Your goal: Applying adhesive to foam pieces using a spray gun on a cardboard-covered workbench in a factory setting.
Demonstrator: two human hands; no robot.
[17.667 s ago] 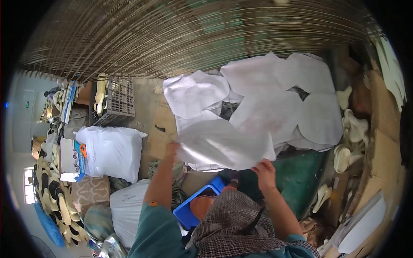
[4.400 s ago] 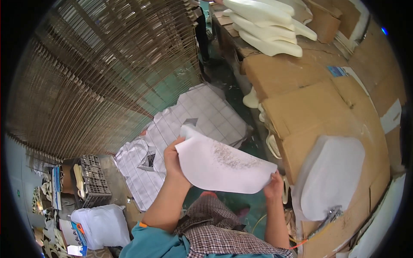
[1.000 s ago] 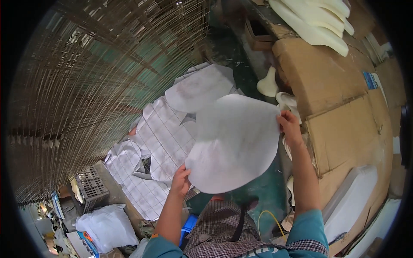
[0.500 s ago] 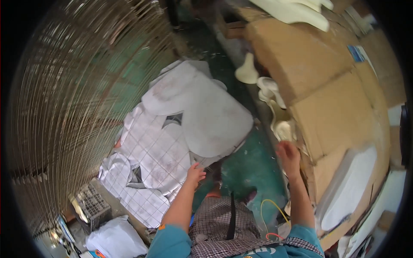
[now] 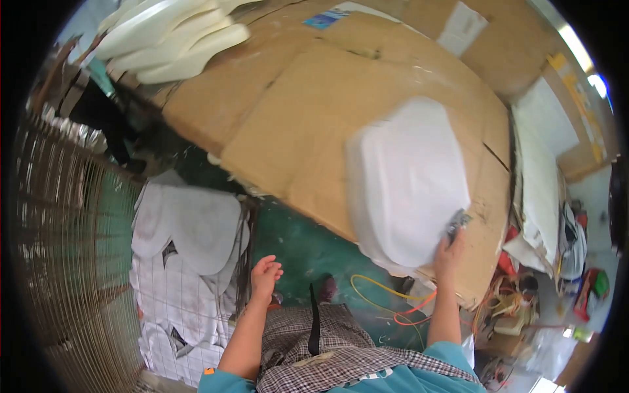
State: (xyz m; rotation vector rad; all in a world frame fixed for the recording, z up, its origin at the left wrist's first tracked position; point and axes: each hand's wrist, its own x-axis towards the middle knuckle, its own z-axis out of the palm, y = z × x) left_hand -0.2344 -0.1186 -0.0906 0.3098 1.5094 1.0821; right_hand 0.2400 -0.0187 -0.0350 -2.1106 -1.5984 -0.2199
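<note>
My right hand (image 5: 449,254) is closed around a small grey metal tool (image 5: 457,224), too blurred to name its kind, at the near right edge of a white contoured foam piece (image 5: 416,177). The foam lies on a cardboard-covered table (image 5: 295,150). Over the green floor hangs my left hand (image 5: 265,275), its fingers loosely apart with nothing in them. To its left, flat pale grey shaped pieces (image 5: 203,229) lie piled on a wire grid.
Cream foam pieces (image 5: 177,42) are stacked at the table's far left. A person (image 5: 108,114) stands beyond. Yellow and orange hoses (image 5: 373,288) loop below the table edge. A wire rack (image 5: 72,255) rises at left; clutter (image 5: 517,301) lies at right.
My view has swung right toward the table. My right hand has gone from the table's left edge to the white foam piece and now grips the grey tool. My left hand stays empty.
</note>
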